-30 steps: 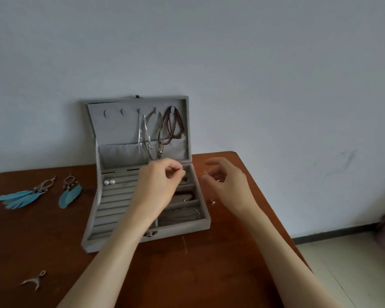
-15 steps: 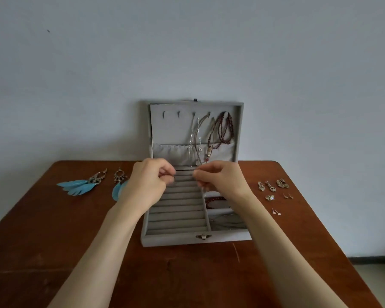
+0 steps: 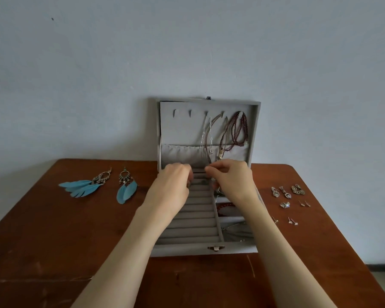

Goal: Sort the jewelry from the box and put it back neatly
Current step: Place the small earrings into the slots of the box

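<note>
1. The grey jewelry box (image 3: 206, 250) sits open at the centre of the brown table (image 3: 53, 241), its lid (image 3: 180, 127) standing upright against the wall at 12 o'clock.
2. Inside the lid, a dark red bead necklace (image 3: 239, 130), a brown cord necklace (image 3: 222, 138) and a thin silver chain (image 3: 203, 134) hang from hooks toward the fabric pocket (image 3: 182, 153).
3. The left hand (image 3: 172, 187) is over the upper ring rolls (image 3: 198, 218), fingers curled with the tips pressed together; what its grip pinches is too small to tell.
4. The right hand (image 3: 233, 181) is just beside it toward 3 o'clock, fingers curled and its grip likewise pinched at the fingertips; the item cannot be made out.
5. A red bead bracelet (image 3: 226, 205) lies in a right-side compartment of the box, below the right hand.
6. At 9 o'clock from the box lie two blue feather earrings (image 3: 85, 186), well apart from it.
7. At 3 o'clock lie small silver earrings (image 3: 285, 193) and tiny studs (image 3: 292, 221), spread on the table.
</note>
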Demonstrator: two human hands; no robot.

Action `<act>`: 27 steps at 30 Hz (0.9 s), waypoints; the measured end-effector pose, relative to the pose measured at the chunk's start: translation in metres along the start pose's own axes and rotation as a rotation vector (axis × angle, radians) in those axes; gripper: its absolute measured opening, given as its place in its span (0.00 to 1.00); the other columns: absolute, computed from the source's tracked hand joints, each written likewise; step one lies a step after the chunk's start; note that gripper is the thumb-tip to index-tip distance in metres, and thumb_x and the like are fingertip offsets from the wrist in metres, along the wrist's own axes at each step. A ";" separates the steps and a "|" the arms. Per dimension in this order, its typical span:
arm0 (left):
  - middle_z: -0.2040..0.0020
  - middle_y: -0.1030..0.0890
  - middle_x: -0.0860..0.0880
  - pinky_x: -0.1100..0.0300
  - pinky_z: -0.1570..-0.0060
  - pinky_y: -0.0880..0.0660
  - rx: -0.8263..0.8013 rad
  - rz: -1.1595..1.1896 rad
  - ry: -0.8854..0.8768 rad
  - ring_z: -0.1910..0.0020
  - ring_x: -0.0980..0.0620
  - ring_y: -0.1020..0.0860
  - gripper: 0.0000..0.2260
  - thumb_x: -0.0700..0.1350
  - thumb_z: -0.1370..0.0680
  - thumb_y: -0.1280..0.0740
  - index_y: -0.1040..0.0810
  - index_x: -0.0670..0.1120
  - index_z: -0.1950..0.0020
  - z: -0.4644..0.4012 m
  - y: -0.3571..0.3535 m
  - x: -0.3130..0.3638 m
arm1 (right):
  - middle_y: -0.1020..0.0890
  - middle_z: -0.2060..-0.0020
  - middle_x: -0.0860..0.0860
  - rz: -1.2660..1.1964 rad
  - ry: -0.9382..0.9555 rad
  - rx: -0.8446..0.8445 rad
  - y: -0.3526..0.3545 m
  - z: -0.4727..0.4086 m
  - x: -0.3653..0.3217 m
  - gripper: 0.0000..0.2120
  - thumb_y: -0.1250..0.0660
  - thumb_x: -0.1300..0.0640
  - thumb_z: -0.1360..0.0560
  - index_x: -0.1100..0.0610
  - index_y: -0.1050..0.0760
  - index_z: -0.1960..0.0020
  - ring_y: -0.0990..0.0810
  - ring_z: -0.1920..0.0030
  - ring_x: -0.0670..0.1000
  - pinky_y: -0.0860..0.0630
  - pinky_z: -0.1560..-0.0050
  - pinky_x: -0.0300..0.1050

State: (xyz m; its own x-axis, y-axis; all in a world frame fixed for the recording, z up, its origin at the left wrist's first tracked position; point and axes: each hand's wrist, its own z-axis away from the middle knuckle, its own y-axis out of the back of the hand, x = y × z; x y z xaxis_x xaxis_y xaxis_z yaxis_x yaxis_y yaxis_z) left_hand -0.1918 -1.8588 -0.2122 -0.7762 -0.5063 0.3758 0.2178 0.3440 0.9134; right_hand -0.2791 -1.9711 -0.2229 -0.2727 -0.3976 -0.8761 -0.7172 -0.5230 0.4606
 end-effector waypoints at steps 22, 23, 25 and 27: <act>0.56 0.19 0.46 0.69 0.71 0.24 -0.052 0.684 0.104 0.70 0.56 0.19 0.06 0.34 0.23 0.38 0.24 0.43 0.50 0.001 0.008 -0.003 | 0.17 0.67 0.51 0.109 0.103 -0.060 0.005 -0.005 0.002 0.05 0.34 0.57 0.25 0.55 0.26 0.59 0.24 0.75 0.41 0.28 0.70 0.31; 0.56 0.19 0.46 0.69 0.72 0.25 -0.051 0.681 0.107 0.70 0.57 0.20 0.06 0.34 0.23 0.38 0.24 0.43 0.50 0.001 0.008 -0.003 | 0.17 0.66 0.52 0.113 0.110 -0.090 0.002 -0.004 0.001 0.04 0.35 0.57 0.24 0.56 0.26 0.58 0.25 0.76 0.41 0.29 0.72 0.29; 0.58 0.20 0.48 0.72 0.75 0.28 -0.033 0.645 0.110 0.75 0.60 0.22 0.06 0.34 0.23 0.37 0.25 0.43 0.51 0.000 0.008 -0.004 | 0.16 0.65 0.52 0.152 0.116 -0.157 0.000 -0.001 -0.001 0.04 0.35 0.57 0.24 0.56 0.26 0.57 0.25 0.77 0.40 0.30 0.73 0.27; 0.61 0.21 0.51 0.73 0.75 0.30 0.025 0.554 0.100 0.76 0.62 0.24 0.05 0.36 0.23 0.36 0.24 0.45 0.51 0.000 0.007 -0.006 | 0.17 0.66 0.51 0.171 0.115 -0.198 0.003 -0.001 -0.002 0.04 0.35 0.57 0.24 0.56 0.26 0.57 0.26 0.77 0.38 0.32 0.73 0.25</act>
State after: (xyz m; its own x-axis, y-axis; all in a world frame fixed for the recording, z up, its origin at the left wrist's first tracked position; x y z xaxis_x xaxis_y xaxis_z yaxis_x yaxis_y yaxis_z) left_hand -0.1851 -1.8533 -0.2077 -0.4897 -0.3169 0.8123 0.5619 0.5976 0.5719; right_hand -0.2803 -1.9727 -0.2195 -0.2963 -0.5693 -0.7669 -0.5252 -0.5735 0.6287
